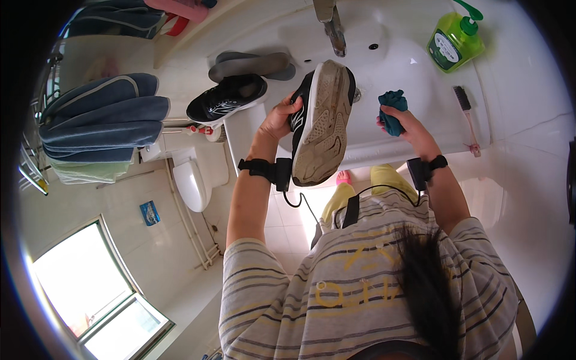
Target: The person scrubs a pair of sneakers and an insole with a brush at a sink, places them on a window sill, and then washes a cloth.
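My left hand [279,119] grips a black sneaker [324,123] by its upper, over the near left part of the white sink [414,84]. Its pale, dirt-stained sole is turned toward me, with the toe and heel running up and down the view. In my right hand [410,125] a crumpled dark teal cloth [393,113] is bunched up, held above the basin to the right of the sneaker. A second black sneaker [227,99] rests on the sink's left ledge, beside grey insoles [252,66].
A metal faucet [333,33] stands at the sink's far side. On the right are a green pump bottle [456,42] and a brush [465,111] on the ledge. Folded blue-grey towels [102,120] hang at left, above a white toilet [192,185].
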Available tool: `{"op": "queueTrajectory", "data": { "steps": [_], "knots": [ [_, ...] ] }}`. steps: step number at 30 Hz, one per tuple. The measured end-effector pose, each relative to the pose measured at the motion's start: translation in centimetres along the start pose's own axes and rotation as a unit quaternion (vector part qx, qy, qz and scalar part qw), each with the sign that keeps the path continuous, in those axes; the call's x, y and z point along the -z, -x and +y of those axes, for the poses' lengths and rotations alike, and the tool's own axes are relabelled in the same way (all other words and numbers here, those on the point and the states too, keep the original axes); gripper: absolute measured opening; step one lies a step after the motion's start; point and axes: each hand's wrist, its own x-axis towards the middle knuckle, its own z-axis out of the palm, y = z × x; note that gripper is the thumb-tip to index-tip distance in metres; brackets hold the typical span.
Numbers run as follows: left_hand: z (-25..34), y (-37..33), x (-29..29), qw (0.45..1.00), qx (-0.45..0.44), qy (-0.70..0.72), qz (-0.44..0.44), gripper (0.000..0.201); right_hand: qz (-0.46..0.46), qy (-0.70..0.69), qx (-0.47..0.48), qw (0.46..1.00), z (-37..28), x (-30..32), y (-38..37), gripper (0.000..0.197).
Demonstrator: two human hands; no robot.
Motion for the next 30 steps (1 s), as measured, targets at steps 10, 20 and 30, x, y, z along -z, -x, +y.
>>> {"op": "queueTrajectory", "data": {
  "steps": [10, 20, 30],
  "knots": [
    [5.2, 9.2, -3.2, 0.499, -0.044, -0.865, 0.011, 0.026, -0.012, -0.112, -0.023, 0.993, -0.2, -0.4, 2.1, 0.029],
    [4.4, 11.8, 2.6, 0.552, -0.096, -0.817, 0.138, 0.027, -0.049, -0.093, -0.039, 0.994, 1.4, -1.9, -0.1, 0.03],
    [4.3, 7.5, 4.7, 0.987, -0.112, 0.044, 0.104, 0.027, -0.097, -0.175, -0.061, 0.978, 0.5, -5.9, 0.5, 0.038]
  ]
}}
